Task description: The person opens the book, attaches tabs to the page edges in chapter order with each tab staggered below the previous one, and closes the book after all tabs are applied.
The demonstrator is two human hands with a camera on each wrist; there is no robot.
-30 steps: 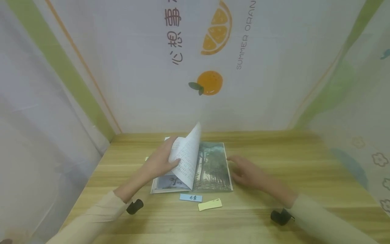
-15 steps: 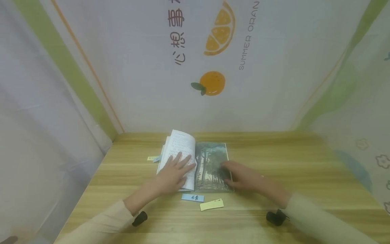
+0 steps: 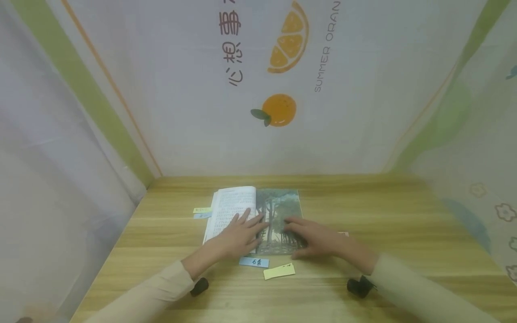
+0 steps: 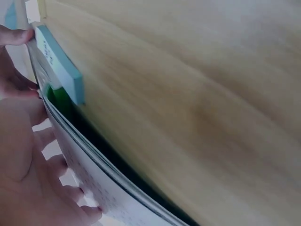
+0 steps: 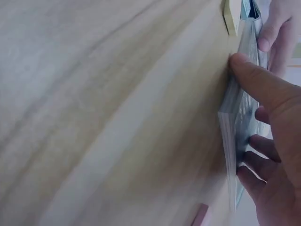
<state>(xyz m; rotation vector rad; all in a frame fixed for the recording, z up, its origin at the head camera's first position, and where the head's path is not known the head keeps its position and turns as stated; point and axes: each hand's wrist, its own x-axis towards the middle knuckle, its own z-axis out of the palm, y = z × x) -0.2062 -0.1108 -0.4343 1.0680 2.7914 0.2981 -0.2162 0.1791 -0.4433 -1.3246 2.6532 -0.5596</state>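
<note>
An open book lies on the table, with a printed text page [image 3: 231, 202] on its left and a forest picture page [image 3: 284, 202] on its right. My left hand [image 3: 234, 237] rests spread across the text page, fingertips reaching past the spine onto the picture. On the picture's right side lie the fingers of my right hand [image 3: 321, 237]; its thumb [image 5: 254, 77] is at the book's near edge. Just below the book are a blue note pad [image 3: 254, 262], with handwriting, and a yellow note pad [image 3: 279, 271].
Yellow [image 3: 202, 210] and blue page tabs [image 3: 203, 216] stick out from the book's left edge. A small pinkish strip [image 3: 343, 233] lies on the wooden table [image 3: 363, 197], partly behind the right forearm. A printed curtain [image 3: 194, 112] stands behind the table.
The raised pages have come down flat on the left side. My left hand went from gripping them to resting across the spine, while my right hand moved left from the book's edge onto the picture.
</note>
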